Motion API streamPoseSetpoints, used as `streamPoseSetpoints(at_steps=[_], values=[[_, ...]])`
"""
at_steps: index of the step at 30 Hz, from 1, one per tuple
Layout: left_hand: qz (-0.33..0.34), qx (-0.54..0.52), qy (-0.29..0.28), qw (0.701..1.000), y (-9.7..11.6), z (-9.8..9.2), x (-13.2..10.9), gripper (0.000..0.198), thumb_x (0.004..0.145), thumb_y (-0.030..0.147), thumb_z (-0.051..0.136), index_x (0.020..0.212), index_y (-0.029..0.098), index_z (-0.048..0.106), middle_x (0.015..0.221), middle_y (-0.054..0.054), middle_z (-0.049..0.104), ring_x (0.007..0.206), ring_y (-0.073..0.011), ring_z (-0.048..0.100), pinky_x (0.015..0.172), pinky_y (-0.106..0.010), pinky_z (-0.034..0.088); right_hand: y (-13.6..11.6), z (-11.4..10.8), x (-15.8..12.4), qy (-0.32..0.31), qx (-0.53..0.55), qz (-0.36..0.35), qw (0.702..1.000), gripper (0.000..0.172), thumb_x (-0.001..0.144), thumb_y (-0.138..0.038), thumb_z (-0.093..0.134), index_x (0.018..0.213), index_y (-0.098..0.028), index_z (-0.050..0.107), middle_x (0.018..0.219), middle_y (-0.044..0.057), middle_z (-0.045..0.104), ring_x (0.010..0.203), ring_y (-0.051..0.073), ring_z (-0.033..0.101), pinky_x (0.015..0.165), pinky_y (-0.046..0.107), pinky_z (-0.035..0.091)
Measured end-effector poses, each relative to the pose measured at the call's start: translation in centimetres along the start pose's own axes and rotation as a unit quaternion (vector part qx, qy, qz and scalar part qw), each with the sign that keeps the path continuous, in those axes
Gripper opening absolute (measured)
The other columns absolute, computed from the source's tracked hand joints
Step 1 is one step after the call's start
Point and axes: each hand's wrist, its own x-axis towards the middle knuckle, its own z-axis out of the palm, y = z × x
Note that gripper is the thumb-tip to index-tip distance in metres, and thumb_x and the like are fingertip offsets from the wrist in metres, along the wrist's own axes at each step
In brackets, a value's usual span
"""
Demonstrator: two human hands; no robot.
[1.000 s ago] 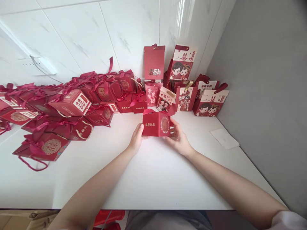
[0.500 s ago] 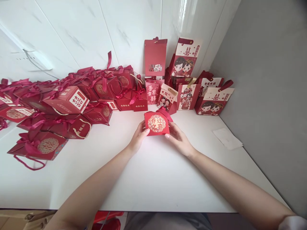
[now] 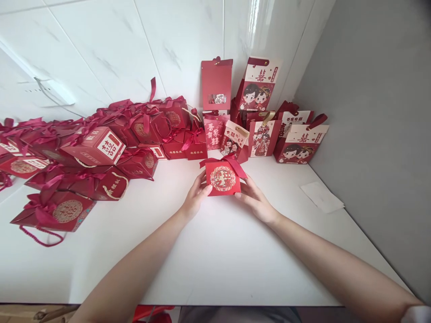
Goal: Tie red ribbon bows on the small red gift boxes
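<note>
A small red gift box (image 3: 222, 178) with a round gold emblem and Chinese characters faces me at the middle of the white table. Dark red ribbon (image 3: 232, 165) is tied across its top. My left hand (image 3: 198, 193) grips the box's left side, thumb on the front face and fingers behind. On the other side my right hand (image 3: 257, 199) holds the lower right edge with its thumb in front. The fingertips of both hands are partly hidden by the box. Just behind it stands a cream and red carton (image 3: 234, 142) with cartoon figures.
A large heap of red ribboned gift boxes (image 3: 107, 139) fills the left and back. Upright cartoon gift boxes (image 3: 301, 142) stand at the back right against the tiled wall (image 3: 182, 40). A white paper (image 3: 322, 196) lies near the grey partition (image 3: 377, 112).
The box has turned and tilted slightly in my hands, and its ribbon spreads more across the top. Both hands keep hold. The whole view has shifted a little.
</note>
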Motion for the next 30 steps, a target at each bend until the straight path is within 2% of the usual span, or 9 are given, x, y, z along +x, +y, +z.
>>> streamPoseSetpoints(at_steps=[3, 6, 9, 12, 17, 20, 22, 25, 30], values=[[0.002, 0.015, 0.009, 1.0, -0.1, -0.1, -0.1, 0.057, 0.09, 0.042, 0.064, 0.142, 0.025, 0.048, 0.146, -0.011, 0.052, 0.124, -0.0306, 0.057, 0.104, -0.045, 0.047, -0.1, 0.0, -0.1, -0.004, -0.024, -0.018, 1.0, 0.07, 0.096, -0.038, 0.061, 0.156, -0.039, 0.025, 0.163, 0.002, 0.029, 0.141, 0.028, 0.043, 0.116, 0.05, 0.041], [0.017, 0.029, 0.007, 0.999, -0.5, -0.2, -0.2, 0.052, 0.09, 0.042, 0.064, 0.138, 0.024, 0.051, 0.145, -0.01, 0.053, 0.124, -0.0295, 0.057, 0.106, -0.043, 0.046, -0.5, 0.2, -0.5, 0.013, -0.132, -0.078, 0.988, 0.066, 0.095, -0.035, 0.061, 0.153, -0.038, 0.03, 0.16, 0.004, 0.031, 0.145, 0.029, 0.035, 0.117, 0.052, 0.038], [0.017, 0.044, 0.032, 0.998, -1.1, 0.0, -0.4, 0.053, 0.09, 0.041, 0.065, 0.137, 0.024, 0.049, 0.14, -0.01, 0.057, 0.124, -0.0288, 0.057, 0.106, -0.043, 0.046, -1.1, 0.8, -0.8, 0.066, -0.265, -0.149, 0.95, 0.069, 0.09, -0.03, 0.066, 0.151, -0.036, 0.035, 0.156, 0.007, 0.034, 0.147, 0.032, 0.03, 0.12, 0.056, 0.031], [0.0, 0.052, 0.067, 0.996, -1.4, 0.7, -0.4, 0.061, 0.086, 0.038, 0.071, 0.14, 0.025, 0.045, 0.136, -0.012, 0.059, 0.123, -0.0286, 0.059, 0.104, -0.044, 0.048, -1.5, 1.4, -1.1, 0.117, -0.354, -0.172, 0.912, 0.072, 0.087, -0.026, 0.069, 0.15, -0.036, 0.035, 0.155, 0.009, 0.034, 0.146, 0.035, 0.03, 0.12, 0.06, 0.03], [-0.003, -0.015, -0.019, 1.0, -0.7, 1.3, -0.5, 0.086, 0.079, 0.037, 0.078, 0.151, 0.03, 0.031, 0.15, -0.012, 0.047, 0.132, -0.0333, 0.052, 0.108, -0.046, 0.047, -1.5, 2.0, -1.2, 0.079, -0.401, -0.218, 0.886, 0.069, 0.088, -0.025, 0.069, 0.148, -0.037, 0.037, 0.155, 0.01, 0.033, 0.144, 0.037, 0.032, 0.116, 0.062, 0.035], [-0.011, -0.021, -0.001, 1.0, -0.6, 1.1, -0.5, 0.085, 0.078, 0.039, 0.079, 0.15, 0.03, 0.035, 0.148, -0.011, 0.05, 0.134, -0.0355, 0.05, 0.11, -0.048, 0.044, -1.4, 2.1, -1.4, 0.063, -0.375, -0.215, 0.9, 0.065, 0.09, -0.024, 0.067, 0.147, -0.037, 0.038, 0.154, 0.01, 0.034, 0.144, 0.035, 0.034, 0.115, 0.06, 0.037], [-0.023, -0.025, 0.024, 0.999, -0.6, 1.0, -0.4, 0.072, 0.081, 0.042, 0.075, 0.145, 0.027, 0.044, 0.143, -0.011, 0.055, 0.134, -0.0358, 0.05, 0.112, -0.049, 0.042, -1.2, 1.9, -1.4, 0.083, -0.327, -0.181, 0.924, 0.065, 0.091, -0.027, 0.067, 0.148, -0.036, 0.036, 0.154, 0.011, 0.035, 0.144, 0.034, 0.034, 0.113, 0.059, 0.041], [-0.041, -0.053, 0.043, 0.997, -0.6, 1.0, -0.4, 0.056, 0.085, 0.047, 0.068, 0.134, 0.022, 0.056, 0.139, -0.011, 0.059, 0.133, -0.0363, 0.051, 0.111, -0.05, 0.042, -0.4, 1.6, -1.1, 0.1, -0.25, -0.11, 0.957, 0.071, 0.09, -0.032, 0.068, 0.151, -0.033, 0.032, 0.152, 0.012, 0.038, 0.138, 0.033, 0.044, 0.105, 0.056, 0.05], [-0.085, -0.125, 0.038, 0.988, 0.0, 0.9, -0.5, 0.053, 0.09, 0.055, 0.056, 0.128, 0.018, 0.062, 0.131, -0.011, 0.066, 0.129, -0.0363, 0.055, 0.108, -0.051, 0.044, 0.1, 1.2, -0.9, 0.016, -0.167, -0.023, 0.986, 0.08, 0.091, -0.036, 0.068, 0.157, -0.033, 0.022, 0.159, 0.011, 0.034, 0.13, 0.03, 0.054, 0.11, 0.053, 0.047]])
